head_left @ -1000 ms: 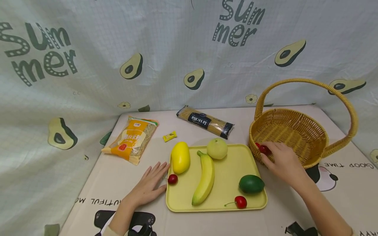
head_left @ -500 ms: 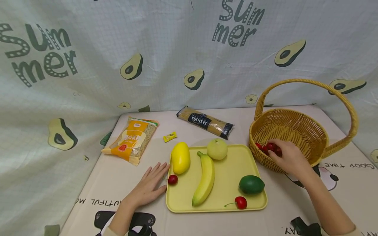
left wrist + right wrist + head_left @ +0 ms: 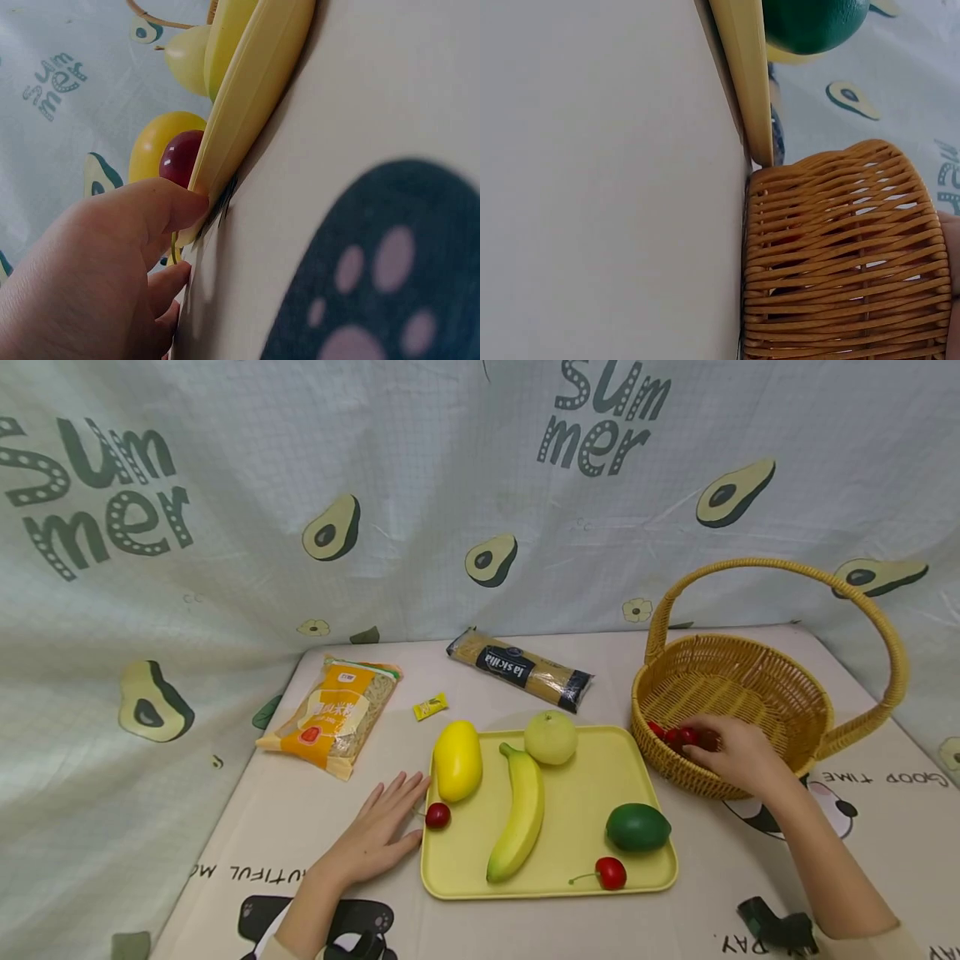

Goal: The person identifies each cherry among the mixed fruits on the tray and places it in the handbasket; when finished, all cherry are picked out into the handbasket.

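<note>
My right hand [image 3: 738,760] reaches over the near rim of the wicker basket [image 3: 783,693], its thumb and fingers curled round a dark red cherry [image 3: 709,741] partly hidden under them. Several red cherries [image 3: 672,737] lie beside the fingertips, against the basket's left wall. In the right wrist view the weave hides most of that hand. My left hand [image 3: 378,835] lies on the table with fingers spread, its thumb at the left edge of the yellow tray [image 3: 577,793]. Close to it, a dark cherry [image 3: 437,816] sits on the tray's left rim.
The tray bears a yellow mango [image 3: 458,762], a banana [image 3: 517,818], a pale green round fruit [image 3: 551,737], a dark green fruit [image 3: 637,827] and a red cherry [image 3: 611,873]. Behind lie an orange grain bag [image 3: 337,714], a small yellow packet [image 3: 431,707] and a pasta pack [image 3: 520,668].
My right hand has moved right, deeper into the basket, from its left wall. More cherries now show by its fingers. The left hand and the tray's fruit stay in place.
</note>
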Available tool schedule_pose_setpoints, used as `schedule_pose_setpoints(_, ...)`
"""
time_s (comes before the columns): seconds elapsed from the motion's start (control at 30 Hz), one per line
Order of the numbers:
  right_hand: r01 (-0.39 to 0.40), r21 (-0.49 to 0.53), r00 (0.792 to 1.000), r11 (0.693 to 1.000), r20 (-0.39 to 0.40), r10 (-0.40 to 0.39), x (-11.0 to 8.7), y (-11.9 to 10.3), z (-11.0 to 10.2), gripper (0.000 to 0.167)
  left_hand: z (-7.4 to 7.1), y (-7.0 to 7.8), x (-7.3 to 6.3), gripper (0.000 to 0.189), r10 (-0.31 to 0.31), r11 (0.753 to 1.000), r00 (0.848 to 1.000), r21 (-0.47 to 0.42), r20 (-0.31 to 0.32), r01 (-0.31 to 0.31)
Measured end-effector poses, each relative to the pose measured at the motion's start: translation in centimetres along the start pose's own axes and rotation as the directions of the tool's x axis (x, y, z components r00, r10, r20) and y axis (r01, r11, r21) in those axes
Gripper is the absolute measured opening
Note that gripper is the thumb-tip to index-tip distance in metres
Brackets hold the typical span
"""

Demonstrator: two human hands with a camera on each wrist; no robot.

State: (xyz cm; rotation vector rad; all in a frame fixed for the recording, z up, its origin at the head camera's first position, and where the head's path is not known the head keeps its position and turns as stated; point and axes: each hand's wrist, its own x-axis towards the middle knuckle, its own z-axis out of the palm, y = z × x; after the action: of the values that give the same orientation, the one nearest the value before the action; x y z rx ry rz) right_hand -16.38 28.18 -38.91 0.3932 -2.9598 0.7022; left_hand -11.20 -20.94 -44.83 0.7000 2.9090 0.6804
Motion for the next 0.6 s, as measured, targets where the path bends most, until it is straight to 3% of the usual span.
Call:
schedule_pose_setpoints(0.17,-0.044,0.01,0.997,0.999,0.064,0.043,0.42,-0.11,0.06,0.035,-0.06,-0.06,0.0,0.067,0.009,1.0,1.0,0.006,-0.007,-0.009)
schedule_pose_setpoints(0.6,-0.068,0.012,0.989,0.998,0.134,0.066,0.93,0.0,0.14,0.033,-0.04,-0.1,-0.04,0.067,0.018,1.0,1.0,0.001,-0.009,-0.018)
